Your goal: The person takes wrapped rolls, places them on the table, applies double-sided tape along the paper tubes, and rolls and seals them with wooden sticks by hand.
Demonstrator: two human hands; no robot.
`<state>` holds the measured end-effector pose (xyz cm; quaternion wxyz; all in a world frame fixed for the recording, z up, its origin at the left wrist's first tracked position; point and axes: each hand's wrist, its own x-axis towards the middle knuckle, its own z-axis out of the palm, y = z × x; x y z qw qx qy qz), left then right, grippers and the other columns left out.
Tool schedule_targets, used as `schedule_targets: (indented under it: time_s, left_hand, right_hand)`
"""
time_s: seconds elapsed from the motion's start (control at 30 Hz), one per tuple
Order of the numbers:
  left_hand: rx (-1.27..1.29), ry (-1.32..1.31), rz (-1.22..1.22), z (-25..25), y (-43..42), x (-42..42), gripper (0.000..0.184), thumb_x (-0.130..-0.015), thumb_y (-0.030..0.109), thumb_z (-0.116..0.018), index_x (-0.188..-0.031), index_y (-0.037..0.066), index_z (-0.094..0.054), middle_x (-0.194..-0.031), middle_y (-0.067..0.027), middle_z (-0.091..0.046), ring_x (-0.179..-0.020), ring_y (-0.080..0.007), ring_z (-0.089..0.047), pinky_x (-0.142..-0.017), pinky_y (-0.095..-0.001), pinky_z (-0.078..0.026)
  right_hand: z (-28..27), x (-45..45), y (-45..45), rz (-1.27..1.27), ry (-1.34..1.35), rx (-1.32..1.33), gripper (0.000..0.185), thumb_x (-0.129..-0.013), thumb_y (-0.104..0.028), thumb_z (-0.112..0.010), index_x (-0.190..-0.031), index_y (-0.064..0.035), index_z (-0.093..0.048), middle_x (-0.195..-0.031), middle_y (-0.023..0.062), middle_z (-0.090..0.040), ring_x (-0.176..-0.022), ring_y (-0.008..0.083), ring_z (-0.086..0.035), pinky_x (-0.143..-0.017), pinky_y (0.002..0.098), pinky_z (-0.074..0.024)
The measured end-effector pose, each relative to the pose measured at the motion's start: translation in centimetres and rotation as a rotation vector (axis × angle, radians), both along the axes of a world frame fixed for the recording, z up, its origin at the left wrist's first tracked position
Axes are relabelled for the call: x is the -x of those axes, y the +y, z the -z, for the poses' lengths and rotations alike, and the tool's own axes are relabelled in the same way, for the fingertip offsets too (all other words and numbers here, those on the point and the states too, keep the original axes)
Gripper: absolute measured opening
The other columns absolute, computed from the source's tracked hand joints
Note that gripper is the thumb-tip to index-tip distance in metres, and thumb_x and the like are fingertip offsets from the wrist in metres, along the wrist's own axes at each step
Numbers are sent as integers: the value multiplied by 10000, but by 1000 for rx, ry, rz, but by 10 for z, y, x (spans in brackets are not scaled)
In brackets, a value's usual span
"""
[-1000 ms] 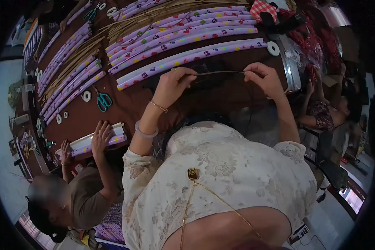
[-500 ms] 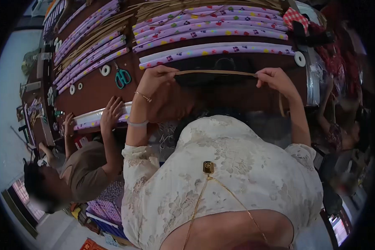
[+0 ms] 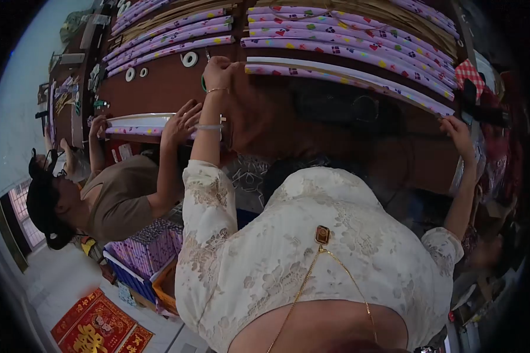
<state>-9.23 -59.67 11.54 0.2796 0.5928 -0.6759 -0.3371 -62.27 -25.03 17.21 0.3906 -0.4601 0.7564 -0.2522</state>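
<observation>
A long thin brown strip [image 3: 335, 75] runs along the nearest purple patterned roll [image 3: 312, 72], with a hand at each end. My left hand [image 3: 219, 72] is pinched on the strip's left end, just beyond the left end of the roll. At the right end of the roll, my right hand [image 3: 457, 134] pinches the other end of the strip. The roll has a white band [image 3: 277, 61] along its far edge. Between my hands, the strip looks stretched out and lies over or close against the roll.
More purple rolls [image 3: 347, 39] and brown strips lie farther back. White tape rolls [image 3: 189, 59] rest left of my left hand. A co-worker [image 3: 129, 188] on the left handles another purple roll [image 3: 138, 125]. A red checked cloth [image 3: 470, 77] is at the right.
My hands have spread far apart, the right one moving right, and the strip now spans the roll's length instead of hanging in front of it. The view has shifted left.
</observation>
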Motion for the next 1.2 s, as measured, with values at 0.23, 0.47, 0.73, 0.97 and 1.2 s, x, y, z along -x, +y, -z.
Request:
schedule_targets:
  time_s: [0.23, 0.47, 0.73, 0.97, 1.2]
  left_hand:
    - [-74, -2, 6, 23, -18, 8, 392, -587, 196, -754, -847, -20, -556, -785, -103, -622, -701, -164, -596, -622, -276, -481]
    - [-118, 49, 82, 37, -26, 6, 397, -604, 181, -756, -873, -20, -545, -785, -108, -621, -726, -168, -594, -630, -271, -478]
    - [-169, -8, 87, 35, -24, 10, 371, -642, 125, -739, -913, -12, -525, -812, -108, -615, -755, -161, -583, -648, -264, -470]
    - [-182, 47, 116, 36, -22, 10, 368, -666, 135, -725, -925, -14, -510, -839, -112, -608, -782, -176, -585, -665, -274, -471]
    - [-155, 31, 144, 38, -23, 11, 437, -681, 152, -716, -995, -30, -471, -863, -135, -603, -797, -191, -587, -656, -280, -479]
  right_hand:
    - [22, 33, -2, -78, 250, 149, 227, -858, -214, -505, -897, 1, -565, -724, 9, -516, -710, 98, -489, -664, 215, -377]
    - [22, 36, 2, 25, 317, 55, 228, -832, -210, -539, -895, 4, -589, -808, 45, -567, -776, 115, -530, -707, 227, -399]
    - [25, 41, 6, 0, 391, 59, 246, -840, -215, -532, -902, 18, -583, -823, 60, -577, -772, 127, -541, -706, 238, -408]
    - [38, 56, 12, 68, 237, 25, 230, -843, -185, -529, -931, 25, -559, -850, 57, -537, -784, 124, -526, -704, 223, -406]
    - [28, 47, 5, -4, 353, 37, 222, -851, -188, -522, -922, 20, -554, -830, 59, -528, -767, 127, -519, -696, 230, -410]
